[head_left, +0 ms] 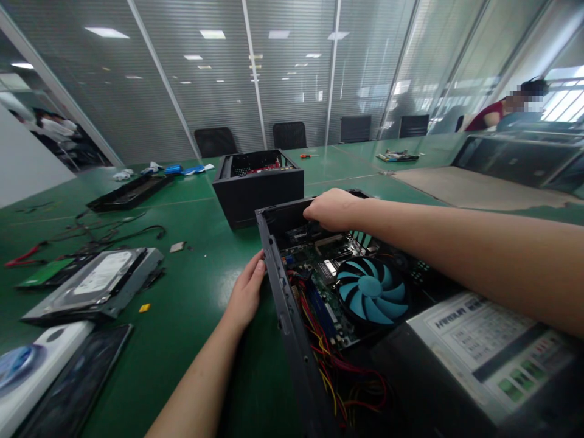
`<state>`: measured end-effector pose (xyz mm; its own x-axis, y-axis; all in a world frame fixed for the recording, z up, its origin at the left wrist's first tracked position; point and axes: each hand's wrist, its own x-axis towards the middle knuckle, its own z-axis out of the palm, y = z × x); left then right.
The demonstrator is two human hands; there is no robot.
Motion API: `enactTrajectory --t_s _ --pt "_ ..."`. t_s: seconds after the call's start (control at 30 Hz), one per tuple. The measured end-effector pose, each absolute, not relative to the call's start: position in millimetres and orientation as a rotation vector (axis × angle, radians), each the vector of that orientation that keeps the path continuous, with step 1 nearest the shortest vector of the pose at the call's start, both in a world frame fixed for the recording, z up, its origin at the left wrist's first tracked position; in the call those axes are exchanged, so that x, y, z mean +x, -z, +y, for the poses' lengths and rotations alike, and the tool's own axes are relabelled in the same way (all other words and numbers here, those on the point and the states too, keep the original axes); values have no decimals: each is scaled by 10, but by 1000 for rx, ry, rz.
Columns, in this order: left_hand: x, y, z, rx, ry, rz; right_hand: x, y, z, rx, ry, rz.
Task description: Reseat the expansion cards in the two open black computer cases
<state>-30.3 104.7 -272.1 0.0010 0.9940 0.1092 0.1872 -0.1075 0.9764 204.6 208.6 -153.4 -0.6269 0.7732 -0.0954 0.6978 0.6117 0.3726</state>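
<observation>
Metal under my right hand: the right hand (pixel 333 210) is over the far edge of the case (pixel 283 310), beyond the blue fan (pixel 370 287) and slightly left of it. My fingers are curled inward; their tips are hidden, so I cannot tell whether they pinch anything.
Left hand at the wall: to the left of the fan, my left hand (pixel 246 292) lies outside the case, fingers straight and close together, tips at the outer side. They seem to brace it rather than clasp it.
Case: right by both hands, lying with its uncovered side up around the fan.
Steady reach: as I judge it, the left palm should keep the frame from sliding while the right works by feel. Force is best kept small, and straight along whatever the fingers meet.
Circuit board: the board (pixel 332 313) spreads beneath the fan; I'd keep my knuckles and forearm off its parts and the blades.
Cables: loose red and yellow wires (pixel 340 364) bunch on the near side of the fan, easy to snag.
Power supply: the labelled box (pixel 474 353) sits nearer than the fan, rightward, under my forearm.
Second case: another black case (pixel 260 198) stands beyond the fan, leftward.
Hard drive: the drive (pixel 103 277) lies well left of the fan.
</observation>
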Motion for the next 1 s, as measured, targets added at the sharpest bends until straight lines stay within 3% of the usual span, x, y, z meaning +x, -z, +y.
enactTrajectory --t_s 1.0 --pt "-249 2663 1005 1352 -1209 1239 2031 1614 2078 1220 -507 2530"
